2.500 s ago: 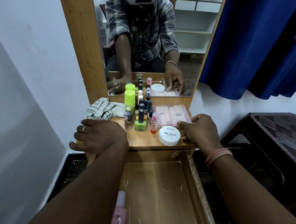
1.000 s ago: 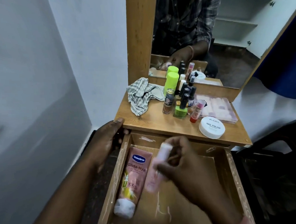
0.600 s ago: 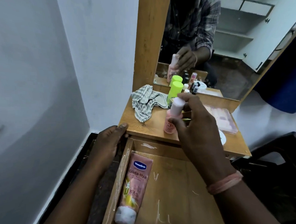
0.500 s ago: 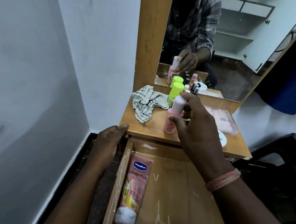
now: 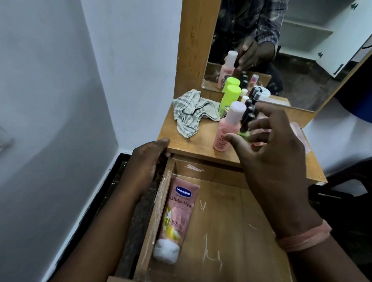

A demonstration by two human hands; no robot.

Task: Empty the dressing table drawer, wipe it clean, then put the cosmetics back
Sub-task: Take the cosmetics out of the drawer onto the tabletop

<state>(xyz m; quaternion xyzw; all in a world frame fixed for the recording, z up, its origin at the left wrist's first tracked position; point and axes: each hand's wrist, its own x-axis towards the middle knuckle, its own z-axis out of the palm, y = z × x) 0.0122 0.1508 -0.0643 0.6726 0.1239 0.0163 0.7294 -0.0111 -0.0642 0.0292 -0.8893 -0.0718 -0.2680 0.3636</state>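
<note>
The wooden drawer [image 5: 156, 209] is pulled out below the dressing table top [image 5: 202, 148]. A pink Vaseline tube [image 5: 176, 214] lies along the drawer's left wall, cap towards me. A pink bottle with a pale cap [image 5: 228, 125] stands upright on the table top near its front edge. My right hand [image 5: 269, 149] hovers just right of that bottle, fingers spread and holding nothing. My left hand [image 5: 148, 162] rests on the table's front left corner, fingers over the edge. A checked cloth [image 5: 189, 113] lies crumpled at the back left of the top.
Behind the pink bottle stand a lime green bottle [image 5: 229, 98] and several small dark nail polish bottles [image 5: 247, 114]. A mirror [image 5: 283, 45] rises behind the table. A white wall is close on the left; a dark chair [image 5: 356, 196] stands on the right.
My right hand lifted the pink bottle out of the drawer, stood it on the table top and let go of it. My left hand stayed at the table's corner.
</note>
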